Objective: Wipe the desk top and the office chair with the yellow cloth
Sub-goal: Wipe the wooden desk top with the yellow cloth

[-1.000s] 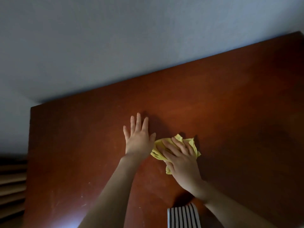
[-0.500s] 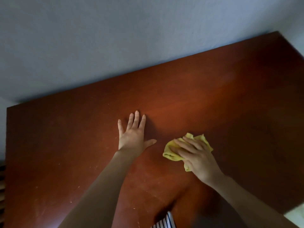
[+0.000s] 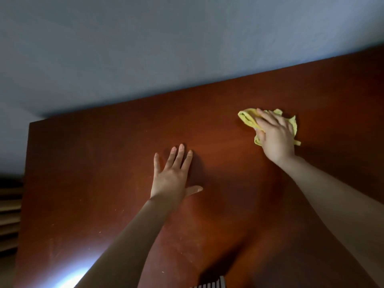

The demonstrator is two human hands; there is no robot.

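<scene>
Nearest the camera, below and slightly right of the left hand (image 3: 170, 177), a scrap of black-and-white striped fabric (image 3: 212, 284) shows at the bottom edge of the view. Down and left of the left hand, a pale patch of glare (image 3: 70, 277) lies on the near part of the desk top (image 3: 93, 163), a dark red-brown wooden surface flecked with small pale specks. 2 bare forearms reach in from the near edge.

The left hand lies palm down and flat on the wood. Its 4 fingers are straight and slightly fanned, the thumb sticks out to the right, and it holds nothing.

Farther back and well to the right of the left hand, the right hand (image 3: 274, 136) lies on top of the yellow cloth (image 3: 247, 119), pressing it onto the desk top. Its fingers stretch across the bunched cloth and the thumb bends in against a fold at the near left edge, so this hand grips the cloth. The crumpled cloth sticks out past the fingers on the left, far and right sides.

Left of the left hand's forearm, off the desk's left edge, dark horizontal slats (image 3: 10, 215) show. Beyond the far edge, above both hands, stands a plain blue-grey wall (image 3: 187, 48).
</scene>
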